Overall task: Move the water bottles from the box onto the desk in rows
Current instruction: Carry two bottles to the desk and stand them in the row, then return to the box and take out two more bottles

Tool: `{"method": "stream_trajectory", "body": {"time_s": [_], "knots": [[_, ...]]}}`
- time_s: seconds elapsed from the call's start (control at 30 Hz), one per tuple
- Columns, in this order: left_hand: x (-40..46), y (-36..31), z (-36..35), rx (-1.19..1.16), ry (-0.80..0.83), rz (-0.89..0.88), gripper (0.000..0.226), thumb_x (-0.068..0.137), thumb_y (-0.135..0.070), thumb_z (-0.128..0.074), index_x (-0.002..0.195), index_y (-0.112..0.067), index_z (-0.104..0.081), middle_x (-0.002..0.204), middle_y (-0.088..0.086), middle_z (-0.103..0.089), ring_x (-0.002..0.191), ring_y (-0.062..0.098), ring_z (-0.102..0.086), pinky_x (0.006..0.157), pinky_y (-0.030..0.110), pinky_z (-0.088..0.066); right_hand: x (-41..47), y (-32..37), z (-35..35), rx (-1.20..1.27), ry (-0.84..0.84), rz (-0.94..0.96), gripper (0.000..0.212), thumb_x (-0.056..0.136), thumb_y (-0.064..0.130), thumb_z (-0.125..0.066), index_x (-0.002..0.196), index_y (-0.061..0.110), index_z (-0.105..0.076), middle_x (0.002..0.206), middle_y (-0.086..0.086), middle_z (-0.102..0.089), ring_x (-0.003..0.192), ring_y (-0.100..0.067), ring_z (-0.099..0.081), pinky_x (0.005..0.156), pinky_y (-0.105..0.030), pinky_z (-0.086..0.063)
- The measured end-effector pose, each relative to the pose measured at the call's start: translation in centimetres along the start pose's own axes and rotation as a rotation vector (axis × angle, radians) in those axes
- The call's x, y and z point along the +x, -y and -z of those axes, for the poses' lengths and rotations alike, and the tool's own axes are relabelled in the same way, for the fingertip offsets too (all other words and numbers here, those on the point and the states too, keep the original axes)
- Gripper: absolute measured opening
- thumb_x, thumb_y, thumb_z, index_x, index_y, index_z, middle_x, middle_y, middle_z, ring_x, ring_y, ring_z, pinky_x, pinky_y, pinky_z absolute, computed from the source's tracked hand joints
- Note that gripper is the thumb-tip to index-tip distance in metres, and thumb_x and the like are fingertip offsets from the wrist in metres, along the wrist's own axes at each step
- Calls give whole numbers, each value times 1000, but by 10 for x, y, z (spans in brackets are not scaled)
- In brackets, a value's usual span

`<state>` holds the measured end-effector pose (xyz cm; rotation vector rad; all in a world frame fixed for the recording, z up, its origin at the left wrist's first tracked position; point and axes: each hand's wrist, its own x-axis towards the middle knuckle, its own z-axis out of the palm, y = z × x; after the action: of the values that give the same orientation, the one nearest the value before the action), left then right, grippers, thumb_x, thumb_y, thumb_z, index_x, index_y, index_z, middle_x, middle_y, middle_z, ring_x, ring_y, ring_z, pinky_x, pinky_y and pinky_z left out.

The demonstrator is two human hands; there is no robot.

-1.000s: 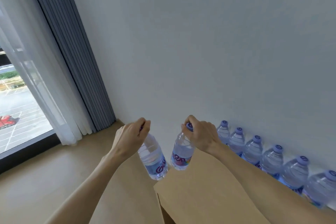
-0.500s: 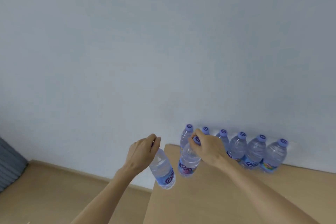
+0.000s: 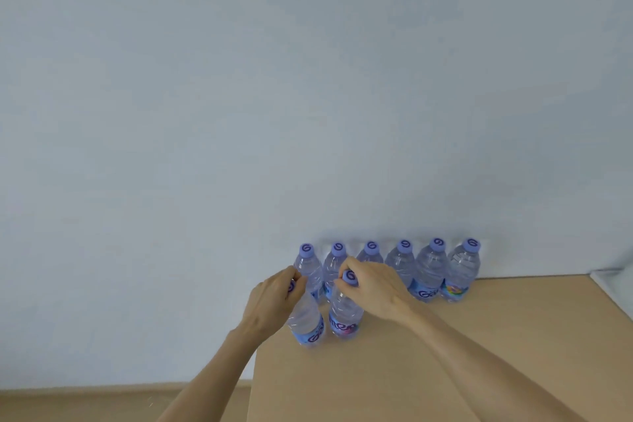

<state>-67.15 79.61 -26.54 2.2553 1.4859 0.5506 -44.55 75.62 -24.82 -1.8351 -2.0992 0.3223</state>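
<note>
Both hands pinch bottle caps from above: your left hand [image 3: 274, 298] holds left bottle [image 3: 307, 322], your right hand [image 3: 371, 288] holds right bottle [image 3: 343, 317], at desk [image 3: 445, 353] front-left, before back row [image 3: 404, 267]. Full, likely heavy, smooth plastic; neck grip safest.

A pale tan, smooth-topped wooden desk [image 3: 445, 353] stands against the light blue-grey wall, its left edge dropping to the tan floor [image 3: 102, 404]. Along the wall sits a row of six clear plastic water bottles with lilac screw caps [image 3: 430, 271], upright and packed side by side, touching or nearly so. In front of that row's left end stand two more of the same: the front left bottle [image 3: 306, 322] and, just beside it, the front right bottle [image 3: 344, 317].
</note>
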Motion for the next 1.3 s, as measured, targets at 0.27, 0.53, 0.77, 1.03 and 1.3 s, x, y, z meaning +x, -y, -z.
{"method": "stream_trajectory", "body": {"time_s": [0.27,0.53,0.77,1.03,1.3], "knots": [[9,-3,-14,-20,33,-96,28,98,-43,-46,76,-25,-41,71,-11,-44,62,13,-42,56,24,-35,7,-8,-25,87,65,-12,26,87,56,-55,98,34,-52,80,10,-60,74,-10,-55,57,-25,-37],[7,5,-23,-71,112,-161,32,90,-50,-58,108,-24,-54,96,-16,-49,82,10,-53,77,29,-45,10,-20,-23,268,216,-106,40,75,59,-66,101,32,-50,85,9,-58,71,-5,-53,64,-28,-44],[8,12,-23,-199,95,-146,25,83,-33,-73,102,-24,-60,85,-16,-48,77,7,-48,70,19,-39,13,-27,-27,359,243,-38,30,81,48,-68,102,36,-51,93,11,-50,77,-4,-49,68,-21,-38],[27,10,-20,-195,116,-168,20,85,-27,-71,100,-21,-59,85,-14,-47,78,2,-47,66,12,-37,21,-26,-26,364,204,-34,29,84,37,-71,106,28,-55,91,17,-47,76,0,-49,67,-17,-36],[25,16,-20,-210,111,-147,24,83,-27,-74,103,-23,-60,84,-12,-48,77,6,-47,67,13,-38,17,-24,-25,361,208,-32,27,86,35,-70,104,26,-53,89,17,-44,76,0,-46,65,-17,-34]]}}
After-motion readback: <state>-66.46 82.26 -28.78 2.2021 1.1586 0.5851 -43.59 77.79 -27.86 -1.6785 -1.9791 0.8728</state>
